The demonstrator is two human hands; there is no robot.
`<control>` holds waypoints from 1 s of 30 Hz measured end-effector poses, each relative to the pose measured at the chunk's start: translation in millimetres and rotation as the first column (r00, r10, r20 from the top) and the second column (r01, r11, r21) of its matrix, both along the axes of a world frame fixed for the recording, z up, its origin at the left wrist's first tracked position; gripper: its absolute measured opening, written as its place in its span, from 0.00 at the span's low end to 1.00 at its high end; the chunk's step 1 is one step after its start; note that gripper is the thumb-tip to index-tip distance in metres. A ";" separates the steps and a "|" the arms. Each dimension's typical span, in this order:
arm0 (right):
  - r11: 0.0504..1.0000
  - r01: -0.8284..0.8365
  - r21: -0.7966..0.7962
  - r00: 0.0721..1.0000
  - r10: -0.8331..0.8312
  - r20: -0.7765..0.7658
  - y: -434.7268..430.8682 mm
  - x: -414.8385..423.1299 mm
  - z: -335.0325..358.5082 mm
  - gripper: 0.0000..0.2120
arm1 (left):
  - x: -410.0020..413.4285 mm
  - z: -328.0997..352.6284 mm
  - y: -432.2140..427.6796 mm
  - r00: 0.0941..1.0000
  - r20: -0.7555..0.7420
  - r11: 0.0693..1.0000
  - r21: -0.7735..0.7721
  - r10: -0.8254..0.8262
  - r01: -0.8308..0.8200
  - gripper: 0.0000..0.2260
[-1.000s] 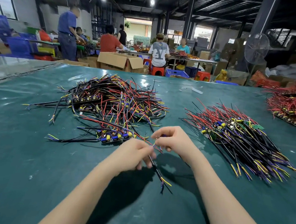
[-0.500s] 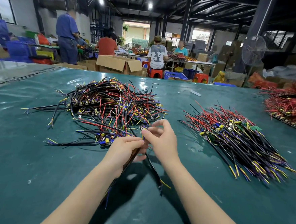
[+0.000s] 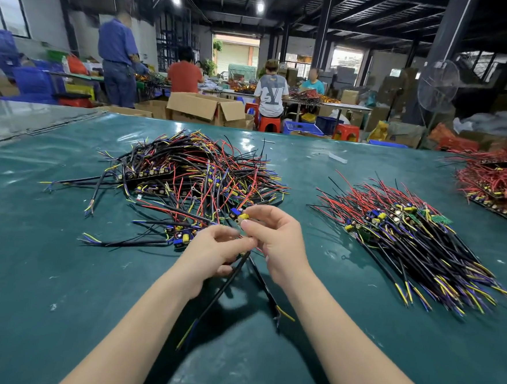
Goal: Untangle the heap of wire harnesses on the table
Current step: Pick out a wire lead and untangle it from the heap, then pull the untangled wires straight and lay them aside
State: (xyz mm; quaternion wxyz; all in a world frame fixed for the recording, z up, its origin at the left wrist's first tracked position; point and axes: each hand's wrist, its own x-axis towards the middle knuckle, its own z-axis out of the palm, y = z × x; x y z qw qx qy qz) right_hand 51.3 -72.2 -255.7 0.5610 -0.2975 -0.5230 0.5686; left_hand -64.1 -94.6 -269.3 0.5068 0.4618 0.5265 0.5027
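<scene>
We hold one wire harness (image 3: 238, 215) at the near edge of the tangled heap (image 3: 193, 175), lifted off the green table (image 3: 46, 267). Our right hand (image 3: 275, 241) pinches the harness's small board, with its blue and yellow parts, between thumb and fingertips. Our left hand (image 3: 212, 249) touches the right one, on the near side of the heap, with its fingers curled round the black cables just below that board. Two black cables (image 3: 224, 288) drop from our hands, away from the heap, and spread apart. Each ends in yellow and blue leads, and the left one is blurred. We cannot tell whether the harness is free of the heap's wires.

The heap is a knot of black, red, yellow and purple wires with small boards mixed in. A few black cables stick out of its left side and lie flat on the table. To the right of the heap, well apart from it, lies a straightened pile (image 3: 407, 241) with its wires fanned one way. Farther right of the heap sits a mostly red pile (image 3: 495, 184). Beyond the heap, off the table, we see open cardboard boxes (image 3: 204, 107), red stools (image 3: 269, 124), a standing fan (image 3: 438, 84) and people (image 3: 269, 94) at other benches
</scene>
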 end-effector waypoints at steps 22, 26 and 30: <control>0.971 -0.052 0.234 0.840 -0.084 0.536 -2.9 -3.8 -7.3 0.10 | -7.4 0.5 2.7 0.886 0.267 0.896 0.137 0.378 -0.423 0.08; 0.986 -0.096 0.133 0.903 0.030 0.428 -3.2 -3.0 -8.1 0.08 | -9.1 1.7 3.5 0.850 0.403 0.919 0.051 0.340 -0.392 0.09; 0.981 -0.196 0.016 0.940 0.183 0.288 -1.9 7.3 -0.1 0.09 | -22.2 6.2 2.9 0.892 0.416 0.974 0.056 0.178 -0.220 0.08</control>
